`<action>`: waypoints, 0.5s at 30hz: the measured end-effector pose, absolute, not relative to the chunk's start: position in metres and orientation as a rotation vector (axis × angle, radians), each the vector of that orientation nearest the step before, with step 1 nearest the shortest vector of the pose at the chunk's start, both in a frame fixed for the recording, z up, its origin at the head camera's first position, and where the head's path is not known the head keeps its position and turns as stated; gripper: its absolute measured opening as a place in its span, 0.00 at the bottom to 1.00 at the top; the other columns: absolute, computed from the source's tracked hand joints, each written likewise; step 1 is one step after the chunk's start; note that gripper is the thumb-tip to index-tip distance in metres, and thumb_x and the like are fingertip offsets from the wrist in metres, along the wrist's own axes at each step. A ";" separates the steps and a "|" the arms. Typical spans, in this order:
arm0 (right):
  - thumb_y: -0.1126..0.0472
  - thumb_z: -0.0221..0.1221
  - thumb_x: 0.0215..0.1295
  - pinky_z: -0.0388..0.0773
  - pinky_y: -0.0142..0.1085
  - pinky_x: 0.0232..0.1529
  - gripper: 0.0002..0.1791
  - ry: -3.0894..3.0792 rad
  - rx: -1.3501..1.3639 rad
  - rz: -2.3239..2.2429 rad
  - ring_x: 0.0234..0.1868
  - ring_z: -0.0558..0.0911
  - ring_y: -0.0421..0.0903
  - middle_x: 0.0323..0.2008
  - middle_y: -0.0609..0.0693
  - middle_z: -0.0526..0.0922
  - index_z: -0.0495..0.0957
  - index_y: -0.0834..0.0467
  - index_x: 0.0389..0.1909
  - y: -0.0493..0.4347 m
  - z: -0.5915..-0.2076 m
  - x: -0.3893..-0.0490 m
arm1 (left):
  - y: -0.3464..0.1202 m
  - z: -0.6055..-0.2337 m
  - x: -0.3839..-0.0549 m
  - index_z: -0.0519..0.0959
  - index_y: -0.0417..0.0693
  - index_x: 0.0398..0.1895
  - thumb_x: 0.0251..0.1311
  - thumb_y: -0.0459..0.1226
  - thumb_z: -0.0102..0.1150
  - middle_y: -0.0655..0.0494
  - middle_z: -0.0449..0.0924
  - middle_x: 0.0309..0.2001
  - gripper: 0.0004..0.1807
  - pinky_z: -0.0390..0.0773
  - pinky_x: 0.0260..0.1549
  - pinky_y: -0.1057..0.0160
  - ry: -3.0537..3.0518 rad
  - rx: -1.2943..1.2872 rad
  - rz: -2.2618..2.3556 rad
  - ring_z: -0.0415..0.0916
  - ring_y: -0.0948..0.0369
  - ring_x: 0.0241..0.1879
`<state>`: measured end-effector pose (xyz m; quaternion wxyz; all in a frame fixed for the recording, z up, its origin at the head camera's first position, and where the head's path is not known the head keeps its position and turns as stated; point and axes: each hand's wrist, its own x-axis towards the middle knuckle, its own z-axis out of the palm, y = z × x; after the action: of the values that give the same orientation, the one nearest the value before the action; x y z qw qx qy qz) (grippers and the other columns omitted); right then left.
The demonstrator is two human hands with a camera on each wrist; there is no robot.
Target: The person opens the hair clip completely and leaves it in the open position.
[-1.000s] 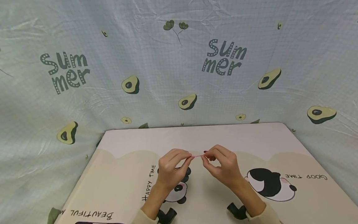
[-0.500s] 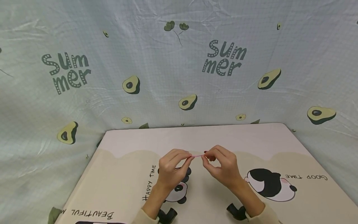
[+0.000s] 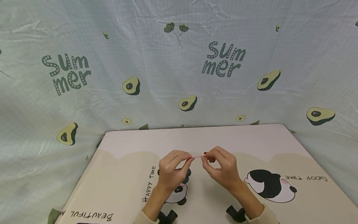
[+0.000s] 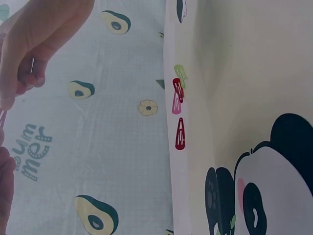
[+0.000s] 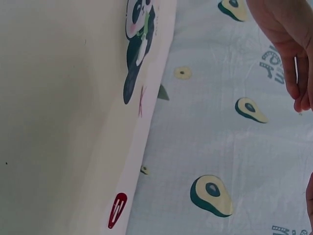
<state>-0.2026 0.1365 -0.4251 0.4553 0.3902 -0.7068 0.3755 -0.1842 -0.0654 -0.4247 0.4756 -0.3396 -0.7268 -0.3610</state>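
In the head view, my left hand [image 3: 173, 168] and right hand [image 3: 222, 165] face each other over the table. Between their fingertips spans a thin pink hair clip [image 3: 197, 156], seen nearly edge-on; thumb and forefinger of each hand pinch one end. In the left wrist view the pink clip [image 4: 2, 119] sits at the left edge, the right hand [image 4: 44, 39] above it. The right wrist view has the left hand [image 5: 288, 49] at top right and only a sliver of the right hand [image 5: 310, 200]; the held clip does not show there.
More snap hair clips lie on the table: green [image 4: 180, 74], red [image 4: 178, 89], pink [image 4: 176, 104] and a dark red one [image 4: 180, 134], mostly hidden behind the right hand in the head view. The pale panda-print table [image 3: 123, 180] ends at an avocado-print curtain [image 3: 156, 102].
Both hands keep their pinch on the pink hair clip and stay almost still. The whole head view has shifted down slightly.
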 end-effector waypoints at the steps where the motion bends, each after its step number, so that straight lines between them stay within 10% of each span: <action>1: 0.53 0.60 0.73 0.79 0.24 0.29 0.16 -1.741 0.963 0.929 0.24 0.78 0.39 0.27 0.48 0.84 0.83 0.59 0.29 0.136 -0.425 -0.203 | -0.065 -0.425 -0.184 0.89 0.40 0.33 0.52 0.28 0.76 0.52 0.90 0.31 0.06 0.87 0.39 0.66 -1.776 -0.828 -0.882 0.87 0.58 0.33; 15: 0.54 0.60 0.73 0.79 0.24 0.28 0.15 -1.733 0.963 0.943 0.24 0.78 0.39 0.27 0.48 0.83 0.83 0.59 0.29 0.135 -0.426 -0.202 | -0.064 -0.425 -0.183 0.89 0.41 0.33 0.54 0.29 0.75 0.52 0.90 0.32 0.05 0.87 0.39 0.65 -1.748 -0.826 -0.899 0.87 0.58 0.34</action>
<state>-0.2019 0.1349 -0.4256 0.4556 0.3906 -0.7026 0.3824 -0.1829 -0.0636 -0.4250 0.4834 -0.3391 -0.7176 -0.3692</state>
